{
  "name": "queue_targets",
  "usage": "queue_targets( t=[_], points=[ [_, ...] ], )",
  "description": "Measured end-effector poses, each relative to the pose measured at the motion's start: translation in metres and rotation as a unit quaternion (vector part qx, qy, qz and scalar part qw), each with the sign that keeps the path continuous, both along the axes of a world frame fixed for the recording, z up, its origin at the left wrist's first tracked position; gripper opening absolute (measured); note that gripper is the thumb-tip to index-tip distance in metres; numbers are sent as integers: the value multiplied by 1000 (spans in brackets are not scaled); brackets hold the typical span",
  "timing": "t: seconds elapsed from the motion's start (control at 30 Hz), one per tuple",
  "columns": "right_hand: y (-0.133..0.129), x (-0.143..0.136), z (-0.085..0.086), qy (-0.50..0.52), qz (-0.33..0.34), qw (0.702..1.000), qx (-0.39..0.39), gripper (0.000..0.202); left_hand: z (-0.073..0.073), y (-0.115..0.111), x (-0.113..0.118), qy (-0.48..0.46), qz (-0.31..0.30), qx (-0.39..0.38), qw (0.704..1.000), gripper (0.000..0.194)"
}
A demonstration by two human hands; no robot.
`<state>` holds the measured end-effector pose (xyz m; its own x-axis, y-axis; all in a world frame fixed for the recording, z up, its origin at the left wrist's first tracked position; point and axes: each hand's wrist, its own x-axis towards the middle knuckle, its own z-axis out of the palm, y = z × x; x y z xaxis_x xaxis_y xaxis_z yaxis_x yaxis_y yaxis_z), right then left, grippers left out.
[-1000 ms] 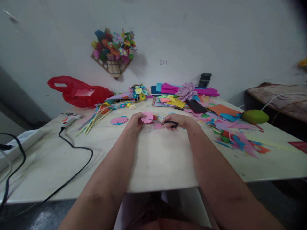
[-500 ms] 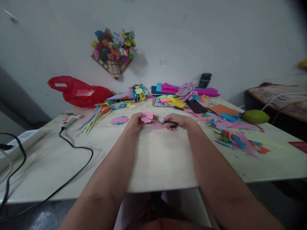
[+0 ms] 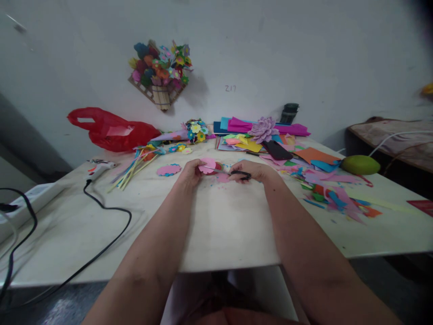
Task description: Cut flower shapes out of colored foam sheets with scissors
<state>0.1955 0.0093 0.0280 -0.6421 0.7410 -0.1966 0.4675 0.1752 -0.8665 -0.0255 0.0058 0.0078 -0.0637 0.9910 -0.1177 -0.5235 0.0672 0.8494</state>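
Note:
Between the fingers of my left hand (image 3: 192, 171) is a pink scalloped paper piece (image 3: 209, 164), held just above the table. My right hand (image 3: 251, 171) is closed around the black handles of a pair of scissors (image 3: 221, 171), whose blades point left and lie against the lower edge of the pink piece. Something red shows behind the piece, partly hidden. Small pink and blue scraps (image 3: 221, 186) lie beneath the blades. Left of my left hand rests a pink oval with a blue scalloped border (image 3: 168, 170).
A glue gun (image 3: 101, 169) with a trailing black cord lies at left, near a white power strip (image 3: 30, 205) and a red plastic bag (image 3: 115, 131). Coloured scraps (image 3: 341, 198), a dark phone (image 3: 276, 150) and a green mango (image 3: 360, 164) occupy the right side. Paper flowers (image 3: 196, 130) sit behind.
Almost nothing differs. Both hands, the scissors and the pink piece keep nearly the same position, with the blades showing slightly more clearly now.

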Motion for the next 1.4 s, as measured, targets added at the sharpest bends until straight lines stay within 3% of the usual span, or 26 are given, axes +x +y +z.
queue_targets(
  t=[0.37,1.4],
  points=[
    [5,2,-4,14,8,1000,17,27,1,-1,1,-12,4,0,1000,14],
    [-7,-1,6,1,2,1000,-24,23,0,-1,1,4,-17,16,1000,14]
  ],
)
